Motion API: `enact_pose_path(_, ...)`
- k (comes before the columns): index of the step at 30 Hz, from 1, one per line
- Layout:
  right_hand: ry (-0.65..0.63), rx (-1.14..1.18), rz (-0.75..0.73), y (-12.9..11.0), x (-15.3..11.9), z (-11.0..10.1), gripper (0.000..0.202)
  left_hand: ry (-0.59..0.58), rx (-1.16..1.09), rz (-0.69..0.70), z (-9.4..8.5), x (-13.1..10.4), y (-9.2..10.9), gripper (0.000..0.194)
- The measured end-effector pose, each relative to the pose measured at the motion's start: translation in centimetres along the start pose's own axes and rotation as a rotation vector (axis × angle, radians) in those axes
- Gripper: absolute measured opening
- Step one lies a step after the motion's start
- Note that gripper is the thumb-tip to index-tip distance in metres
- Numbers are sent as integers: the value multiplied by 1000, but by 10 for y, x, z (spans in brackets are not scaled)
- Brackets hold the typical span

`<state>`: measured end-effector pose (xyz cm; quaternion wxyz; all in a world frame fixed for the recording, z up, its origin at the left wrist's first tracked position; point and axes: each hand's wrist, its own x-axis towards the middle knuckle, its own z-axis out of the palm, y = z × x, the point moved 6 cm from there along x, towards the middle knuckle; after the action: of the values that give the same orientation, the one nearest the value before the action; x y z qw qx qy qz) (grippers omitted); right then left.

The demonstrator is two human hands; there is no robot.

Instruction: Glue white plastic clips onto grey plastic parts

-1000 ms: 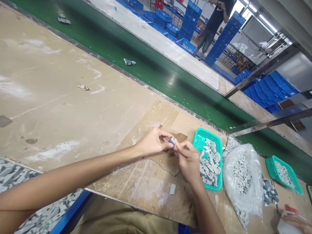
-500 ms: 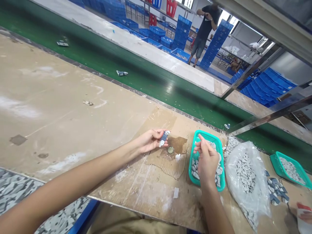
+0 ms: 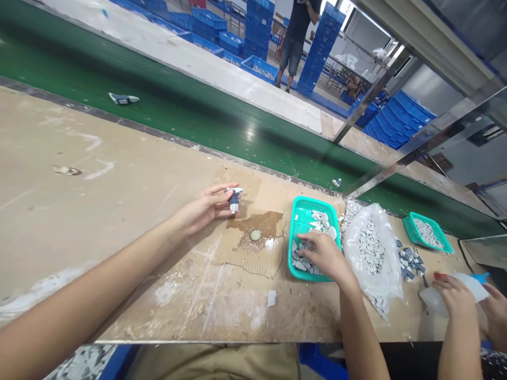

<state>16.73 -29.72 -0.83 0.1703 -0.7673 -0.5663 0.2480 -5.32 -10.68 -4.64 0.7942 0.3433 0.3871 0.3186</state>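
My left hand (image 3: 209, 207) pinches a small dark blue and white plastic part (image 3: 234, 200) between thumb and fingers, above the table. My right hand (image 3: 322, 253) is over a teal plastic basket (image 3: 293, 224), its fingers apart and curved down toward the small white and grey plastic pieces (image 3: 303, 261) inside. I see nothing held in it, though its fingertips are close to the pieces. Between my hands, a small round dish-like thing (image 3: 255, 235) sits on a stained piece of cardboard (image 3: 245, 258).
Right of the basket lies a clear plastic bag (image 3: 354, 258) of small pieces, then a heap of blue-white parts (image 3: 411, 263) and a second teal basket (image 3: 430, 243). A co-worker's hands (image 3: 455, 295) hold a whitish bottle. A green conveyor belt (image 3: 178, 126) runs behind the table.
The view has shifted, bringing the co-worker's hands further into sight. My right hand has turned and lowered its fingers into the basket. My left hand still holds the part, now turned differently.
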Motion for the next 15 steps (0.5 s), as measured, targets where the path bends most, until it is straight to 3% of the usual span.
enact_pose_path(4, -68, -43, -117, -5, 3, 14, 32, 117, 14, 72, -10, 23, 8, 8)
enact_pose_path(6, -81, -31, -141, -6, 4, 14, 26, 91, -16, 57, -5, 33, 13, 11)
enact_pose_path(11, -150, -64, -194, -4, 5, 19, 22, 24, -278, -197, 16, 41, 15, 24)
enact_pose_path(15, -127, 7, -205, -2, 7, 20, 13, -46, -243, -176, 21, 43, 14, 26)
